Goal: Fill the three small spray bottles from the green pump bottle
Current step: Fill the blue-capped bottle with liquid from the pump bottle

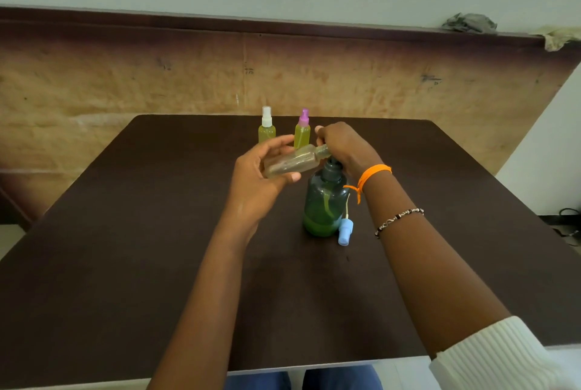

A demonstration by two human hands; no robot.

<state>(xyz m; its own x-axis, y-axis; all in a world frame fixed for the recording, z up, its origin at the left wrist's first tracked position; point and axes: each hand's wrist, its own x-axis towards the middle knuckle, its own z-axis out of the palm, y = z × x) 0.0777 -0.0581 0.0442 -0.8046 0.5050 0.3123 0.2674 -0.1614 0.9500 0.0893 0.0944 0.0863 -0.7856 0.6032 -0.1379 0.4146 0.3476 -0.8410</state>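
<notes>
A green pump bottle (323, 207) stands mid-table with green liquid low in it. My left hand (261, 175) grips a small uncapped clear spray bottle (290, 161), tilted almost flat with its open neck at the pump's spout. My right hand (342, 145) rests on top of the pump head, fingers curled over it; the spout itself is hidden. A light-blue spray cap (345, 230) with its dip tube lies on the table beside the pump bottle. Two capped spray bottles with yellow-green liquid stand behind: one with a white cap (267, 127), one with a purple cap (302, 130).
The dark brown table (157, 232) runs to a wooden panel wall behind. Crumpled cloths (470, 24) lie on the ledge at the top right. Cables (569, 213) lie on the floor at the right.
</notes>
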